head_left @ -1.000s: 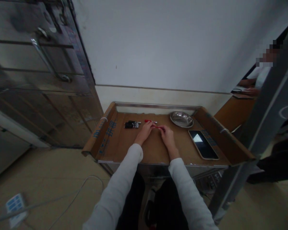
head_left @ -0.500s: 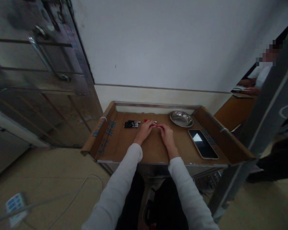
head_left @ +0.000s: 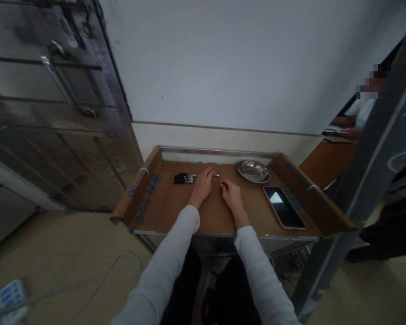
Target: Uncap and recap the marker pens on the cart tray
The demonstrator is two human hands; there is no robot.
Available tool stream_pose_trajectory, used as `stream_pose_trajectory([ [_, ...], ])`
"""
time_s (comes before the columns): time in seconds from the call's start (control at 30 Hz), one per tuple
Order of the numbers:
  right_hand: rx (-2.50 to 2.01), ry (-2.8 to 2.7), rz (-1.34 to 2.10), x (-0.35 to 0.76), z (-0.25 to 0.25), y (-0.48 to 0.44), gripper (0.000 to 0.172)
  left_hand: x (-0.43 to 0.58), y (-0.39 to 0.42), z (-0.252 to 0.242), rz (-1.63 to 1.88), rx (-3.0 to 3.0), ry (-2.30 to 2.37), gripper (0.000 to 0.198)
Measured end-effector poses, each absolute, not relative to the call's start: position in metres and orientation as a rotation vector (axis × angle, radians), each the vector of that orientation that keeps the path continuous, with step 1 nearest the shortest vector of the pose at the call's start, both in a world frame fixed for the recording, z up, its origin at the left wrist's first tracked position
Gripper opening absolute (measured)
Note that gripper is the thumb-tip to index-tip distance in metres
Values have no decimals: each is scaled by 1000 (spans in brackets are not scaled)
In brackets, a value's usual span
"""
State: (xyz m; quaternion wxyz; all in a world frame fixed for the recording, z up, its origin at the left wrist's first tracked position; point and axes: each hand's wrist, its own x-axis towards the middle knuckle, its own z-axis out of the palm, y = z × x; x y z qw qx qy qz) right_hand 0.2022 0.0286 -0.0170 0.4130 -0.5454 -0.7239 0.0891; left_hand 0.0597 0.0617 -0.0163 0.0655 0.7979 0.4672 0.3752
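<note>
My left hand [head_left: 203, 183] rests low over the cardboard with its fingers stretched out. Beside its fingertips lies a slim pen with a red and whitish end [head_left: 217, 175], partly covered by the hand. My right hand [head_left: 232, 194] is closed, and a small red piece [head_left: 222, 183] shows at its fingertips; the rest of it is hidden in the hand. Left of my left hand, several black pens [head_left: 183, 179] lie in a bunch. A round metal dish [head_left: 253, 171] stands behind and to the right of my right hand.
A phone [head_left: 284, 207] lies at the right of the cardboard-lined table [head_left: 209, 221], whose sides have raised cardboard flaps [head_left: 311, 194]. A wall [head_left: 223, 67] rises behind. A metal door [head_left: 54, 149] is at left, a grey post [head_left: 355, 180] at right. Another person [head_left: 362, 113] sits beyond.
My hands have moved apart; both were at a thin red item between them. The left hand's fingers have opened out, and the red piece is now at my right fingertips only.
</note>
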Motion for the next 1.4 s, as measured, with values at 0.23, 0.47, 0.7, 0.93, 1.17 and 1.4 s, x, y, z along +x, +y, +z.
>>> stream_pose_trajectory([
  [0.23, -1545, -1709, 145, 206, -20, 28, 24, 64, 60, -19, 842, 2598, 1619, 26],
  [0.47, -1584, -1767, 133, 201, -17, 25, 25, 56, 39, -12, 813, 2577, 1621, 21],
  [0.7, -1327, -1882, 292, 188, -10, 17, 40, 54, 38, -9, 959, 2524, 1572, 20],
  [0.93, -1072, -1919, 514, 187, -20, 17, 72, 31, 14, -6, 1124, 2354, 1819, 18],
  [1.17, -1389, -1847, 283, 195, -35, 20, 51, 15, 9, -22, 1132, 2098, 2104, 21],
  [1.4, -1453, -1927, 162, 193, -30, 1, 37, 21, 13, -26, 1267, 2088, 2008, 30],
])
